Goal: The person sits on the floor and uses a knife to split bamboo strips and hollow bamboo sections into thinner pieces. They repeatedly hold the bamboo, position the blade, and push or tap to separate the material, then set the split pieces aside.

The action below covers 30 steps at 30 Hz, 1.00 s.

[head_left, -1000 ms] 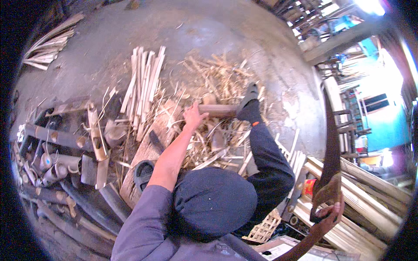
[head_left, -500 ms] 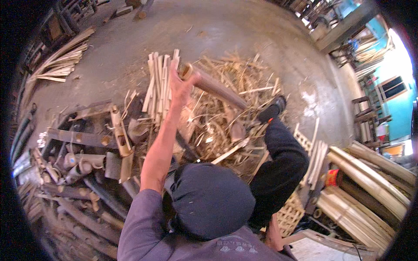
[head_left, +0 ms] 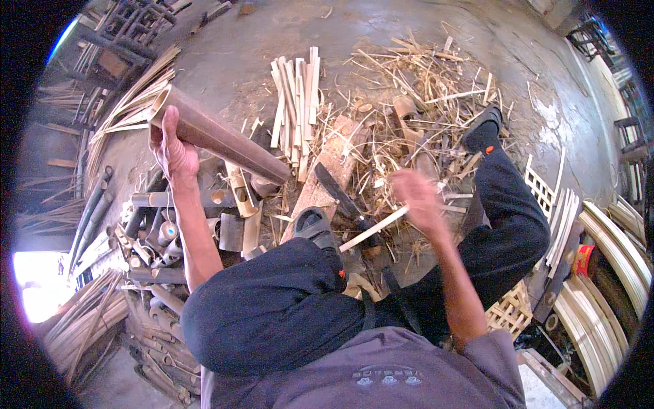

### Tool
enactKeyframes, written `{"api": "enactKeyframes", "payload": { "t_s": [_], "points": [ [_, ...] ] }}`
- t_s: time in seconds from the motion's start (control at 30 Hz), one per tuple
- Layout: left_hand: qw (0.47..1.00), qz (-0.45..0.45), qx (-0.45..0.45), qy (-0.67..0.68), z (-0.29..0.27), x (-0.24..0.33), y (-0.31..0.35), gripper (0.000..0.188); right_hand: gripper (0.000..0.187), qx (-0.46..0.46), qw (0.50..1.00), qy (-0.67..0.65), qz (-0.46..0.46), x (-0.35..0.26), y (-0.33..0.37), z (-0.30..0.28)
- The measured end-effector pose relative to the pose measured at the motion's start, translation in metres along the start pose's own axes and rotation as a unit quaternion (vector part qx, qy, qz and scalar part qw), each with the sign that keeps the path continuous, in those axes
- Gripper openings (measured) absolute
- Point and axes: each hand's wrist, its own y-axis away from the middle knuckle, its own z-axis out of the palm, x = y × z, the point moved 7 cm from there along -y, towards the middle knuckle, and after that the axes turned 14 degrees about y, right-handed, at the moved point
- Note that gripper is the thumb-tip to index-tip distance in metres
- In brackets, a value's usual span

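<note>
My left hand (head_left: 178, 153) is wrapped around the upper end of a brown bamboo tube (head_left: 225, 140), its thumb lying along the wall. The tube is held raised and tilted, its hollow end at the upper left and its other end down to the right. My right hand (head_left: 417, 198), smeared by motion, is over the litter of shavings in front of me; its fingers cannot be made out. Just below it is a pale bamboo strip (head_left: 375, 229). A dark-bladed machete (head_left: 337, 191) lies between my feet, across a wooden block (head_left: 337, 160).
Split pale strips (head_left: 296, 102) lie beyond the block. Shavings and offcuts (head_left: 436, 88) cover the floor ahead. Cut bamboo pieces (head_left: 163, 235) are heaped at my left. Long slats (head_left: 593, 320) and a woven lattice piece (head_left: 511, 310) are on my right.
My left hand has carried the bamboo tube leftward, away from above the shavings. My right hand has come into view over the pile. The view has shifted, and the machete now shows in full.
</note>
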Motion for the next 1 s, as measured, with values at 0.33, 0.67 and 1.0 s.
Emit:
{"api": "enactKeyframes", "payload": {
  "t_s": [0.33,0.67,1.0],
  "points": [
    [0.990,-0.013,-0.096,-0.104,0.036,-0.029,0.087,0.056,0.052,-0.137,0.929,0.343,0.000,0.134,0.057,0.186],
    [0.981,-0.093,-0.162,-0.043,0.065,-0.061,0.135,0.080,0.038,0.134,0.986,0.099,0.028,0.069,0.011,0.097],
    [0.953,-0.066,-0.197,-0.219,0.085,-0.068,0.124,0.064,0.035,0.201,0.960,-0.192,0.044,-0.071,-0.032,-0.011]
  ]
}}
